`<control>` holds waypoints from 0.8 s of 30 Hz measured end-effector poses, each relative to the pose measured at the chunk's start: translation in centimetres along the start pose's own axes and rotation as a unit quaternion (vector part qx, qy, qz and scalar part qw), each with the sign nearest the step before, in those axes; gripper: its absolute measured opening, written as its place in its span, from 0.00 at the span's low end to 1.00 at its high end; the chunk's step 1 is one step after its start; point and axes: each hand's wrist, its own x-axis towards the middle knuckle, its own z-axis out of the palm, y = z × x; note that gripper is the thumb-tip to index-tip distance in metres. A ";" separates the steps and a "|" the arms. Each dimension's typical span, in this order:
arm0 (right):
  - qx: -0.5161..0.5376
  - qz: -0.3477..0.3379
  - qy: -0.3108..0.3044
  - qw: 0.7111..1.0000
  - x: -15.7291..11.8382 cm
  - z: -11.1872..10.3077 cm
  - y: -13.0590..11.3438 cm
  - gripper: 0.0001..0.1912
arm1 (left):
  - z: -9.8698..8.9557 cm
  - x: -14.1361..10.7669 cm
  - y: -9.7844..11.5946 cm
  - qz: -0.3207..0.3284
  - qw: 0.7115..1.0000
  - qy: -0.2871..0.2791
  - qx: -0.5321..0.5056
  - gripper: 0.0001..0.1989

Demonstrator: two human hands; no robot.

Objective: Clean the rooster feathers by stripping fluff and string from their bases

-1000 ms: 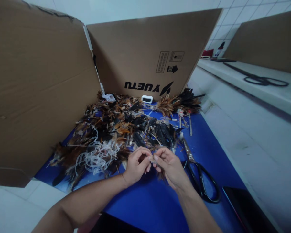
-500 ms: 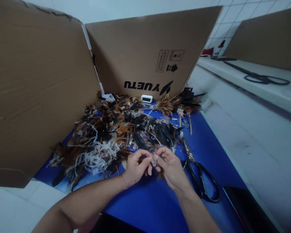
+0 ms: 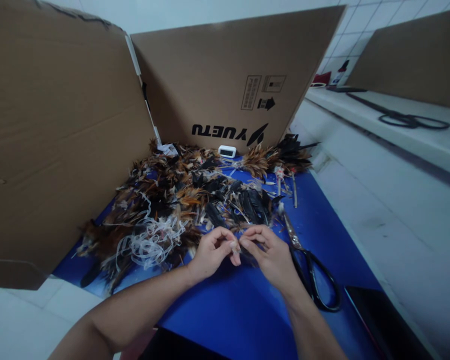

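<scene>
My left hand (image 3: 214, 252) is closed in a pinch on a small pale feather piece (image 3: 235, 246), above the near part of the blue table. Close to its right, my right hand (image 3: 266, 250) has thumb and fingertips pressed together; what they hold is too small to make out. Beyond both hands lies a wide pile of brown and black feathers (image 3: 253, 204). A tangle of clear plastic strip (image 3: 150, 245) rests on the pile's left part. Black-handled scissors (image 3: 311, 272) lie right of my right hand, their blades pointing away and partly rusty.
Cardboard panels (image 3: 210, 75) stand behind and left of the blue table (image 3: 228, 310). A small white device (image 3: 227, 152) sits at the back. A dark flat object (image 3: 384, 320) lies at the right front. The right ledge (image 3: 435, 145) carries other scissors (image 3: 405, 119).
My right hand has moved slightly right and up, so the fingertips of the two hands are a little further apart. The pale piece shows more clearly at my left fingertips.
</scene>
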 end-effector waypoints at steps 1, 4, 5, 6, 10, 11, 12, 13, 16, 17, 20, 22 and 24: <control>-0.021 -0.006 0.002 1.000 0.0 -0.1 0.0 0.06 | 0.0 0.0 0.0 -0.004 1.000 0.001 0.004 0.11; -0.059 -0.021 0.007 0.998 -0.1 -0.3 -0.1 0.05 | -0.2 0.1 -0.1 -0.014 1.000 -0.003 0.005 0.11; -0.065 -0.024 0.005 0.998 -0.1 -0.4 -0.2 0.05 | -0.2 0.1 -0.2 -0.015 1.000 -0.005 0.002 0.11; -0.069 -0.025 0.002 0.997 -0.1 -0.4 -0.2 0.05 | -0.2 0.1 -0.2 -0.014 1.000 -0.007 -0.003 0.11; -0.093 -0.036 0.005 0.995 -0.1 -0.7 -0.4 0.06 | -0.3 0.2 -0.5 -0.005 0.999 -0.014 -0.036 0.12; -0.098 -0.040 0.007 0.994 -0.2 -0.8 -0.5 0.06 | -0.3 0.3 -0.5 -0.006 0.999 -0.016 -0.044 0.12; -0.103 -0.043 0.006 0.994 -0.2 -0.8 -0.5 0.05 | -0.3 0.3 -0.6 -0.007 0.999 -0.016 -0.051 0.12; -0.107 -0.044 0.004 0.993 -0.2 -0.9 -0.6 0.05 | -0.3 0.3 -0.6 -0.008 0.998 -0.016 -0.057 0.13; -0.118 -0.044 -0.008 0.992 -0.2 -1.1 -0.7 0.04 | -0.3 0.4 -0.7 -0.013 0.998 -0.015 -0.066 0.13; -0.121 -0.045 -0.011 0.992 -0.3 -1.1 -0.8 0.04 | -0.3 0.4 -0.7 -0.013 0.997 -0.013 -0.069 0.13; -0.128 -0.048 -0.016 0.990 -0.3 -1.1 -0.8 0.04 | -0.4 0.4 -0.8 -0.017 0.997 -0.009 -0.077 0.15; -0.131 -0.051 -0.019 0.990 -0.4 -1.1 -0.7 0.04 | -0.4 0.4 -0.9 -0.019 0.997 -0.007 -0.081 0.16; -0.135 -0.053 -0.021 0.989 -0.4 -1.1 -0.7 0.05 | -0.5 0.4 -0.9 -0.020 0.996 -0.006 -0.083 0.16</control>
